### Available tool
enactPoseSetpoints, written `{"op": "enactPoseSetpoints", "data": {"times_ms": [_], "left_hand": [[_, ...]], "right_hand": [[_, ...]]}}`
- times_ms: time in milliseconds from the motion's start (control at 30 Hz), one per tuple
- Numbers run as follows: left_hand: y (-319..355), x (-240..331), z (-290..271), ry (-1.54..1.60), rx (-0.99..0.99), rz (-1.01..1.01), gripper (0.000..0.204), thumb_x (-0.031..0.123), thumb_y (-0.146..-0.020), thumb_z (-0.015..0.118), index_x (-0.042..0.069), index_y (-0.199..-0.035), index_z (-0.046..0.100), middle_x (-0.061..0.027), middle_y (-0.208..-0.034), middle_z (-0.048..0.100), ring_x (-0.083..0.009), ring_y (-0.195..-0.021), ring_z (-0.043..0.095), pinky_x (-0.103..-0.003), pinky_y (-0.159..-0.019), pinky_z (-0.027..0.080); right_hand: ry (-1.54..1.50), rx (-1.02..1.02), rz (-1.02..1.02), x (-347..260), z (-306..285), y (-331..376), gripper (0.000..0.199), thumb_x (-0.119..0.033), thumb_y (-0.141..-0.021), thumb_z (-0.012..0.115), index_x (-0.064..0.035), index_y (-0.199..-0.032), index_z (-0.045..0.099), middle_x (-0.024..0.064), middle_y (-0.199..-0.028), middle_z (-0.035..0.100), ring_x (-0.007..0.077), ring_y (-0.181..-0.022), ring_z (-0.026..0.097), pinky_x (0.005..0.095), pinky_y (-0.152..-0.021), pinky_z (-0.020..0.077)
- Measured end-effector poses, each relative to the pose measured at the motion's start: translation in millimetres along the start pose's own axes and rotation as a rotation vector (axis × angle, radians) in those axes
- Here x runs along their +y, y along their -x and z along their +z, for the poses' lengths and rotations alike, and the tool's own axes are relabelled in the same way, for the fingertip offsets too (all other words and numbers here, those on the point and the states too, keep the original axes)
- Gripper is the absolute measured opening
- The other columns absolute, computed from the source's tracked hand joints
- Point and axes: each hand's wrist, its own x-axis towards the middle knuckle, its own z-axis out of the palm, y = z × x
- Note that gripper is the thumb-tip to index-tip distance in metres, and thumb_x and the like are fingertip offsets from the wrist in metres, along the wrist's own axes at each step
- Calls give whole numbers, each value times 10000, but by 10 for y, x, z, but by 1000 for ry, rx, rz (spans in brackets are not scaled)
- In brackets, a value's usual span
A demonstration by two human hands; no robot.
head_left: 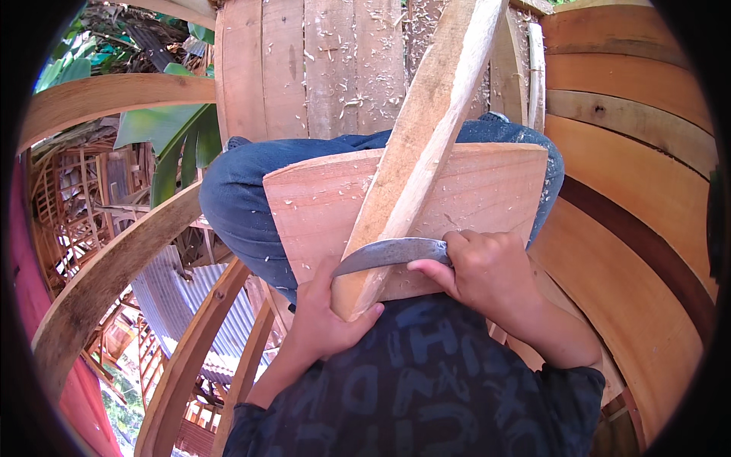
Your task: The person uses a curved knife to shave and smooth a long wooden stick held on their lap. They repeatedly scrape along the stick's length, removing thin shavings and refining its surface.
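Note:
A long squared wooden beam (415, 152) slants from my waist up and away to the far right, with a paler, freshly cut face along its right side. My left hand (324, 305) wraps round its near end, thumb on the right side. In my right hand (487, 266) is a knife (392, 253) with a curved grey blade; its handle is hidden in my fist. The blade lies across the beam near the left hand, its tip pointing left. Under the beam, a flat wooden board (320, 198) rests across my lap.
My jeans-clad legs (244, 190) are folded on a plank floor (327, 76) strewn with wood shavings. A wall of horizontal boards (632, 183) rises close on the right. At the left, curved-looking wooden rails (114, 263) border a drop with corrugated metal sheets (198, 305) below and banana leaves (179, 141).

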Motion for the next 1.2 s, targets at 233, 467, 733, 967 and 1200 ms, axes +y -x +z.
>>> {"op": "enactPoseSetpoints", "data": {"times_ms": [233, 467, 733, 967, 1200], "left_hand": [[17, 68, -30, 25, -34, -131, 652, 204, -672, 788, -38, -1210, 511, -159, -1037, 636, -229, -963, 636, -339, -851, 476], [27, 68, 12, 47, -4, -128, 637, 210, -667, 795, -31, -1189, 520, -140, -968, 641, -220, -904, 647, -332, -802, 488], [-45, 16, 8, 17, 13, 39, 562, 195, -697, 798, 3, -1147, 523, -177, -964, 665, -279, -876, 697, -352, -754, 535], [-36, 30, -35, 2, -40, -60, 565, 194, -694, 796, -8, -1147, 525, -176, -950, 664, -284, -868, 697, -350, -753, 535], [2, -1, -72, 44, -39, -49, 575, 195, -687, 800, -11, -1156, 538, -175, -956, 663, -287, -869, 693, -345, -767, 531]], "right_hand": [[28, 94, 162, 190, -106, -143, 527, -499, -877, 615, -23, -650, 590, 162, -550, 583, 323, -479, 606, 385, -443, 462], [74, 137, 208, 331, -148, -204, 521, -486, -901, 589, -23, -661, 582, 166, -558, 589, 336, -487, 602, 420, -459, 457], [-6, -142, -23, -116, -66, -39, 560, -504, -913, 561, -23, -627, 559, 160, -559, 595, 321, -473, 606, 390, -453, 476], [-6, 111, 273, 206, -215, -224, 554, -489, -914, 576, -8, -640, 583, 197, -530, 563, 367, -478, 595, 450, -449, 454], [-138, 349, 648, 849, -303, -448, 610, -455, -982, 489, 52, -650, 556, 153, -504, 473, 251, -453, 458, 389, -465, 357]]}}
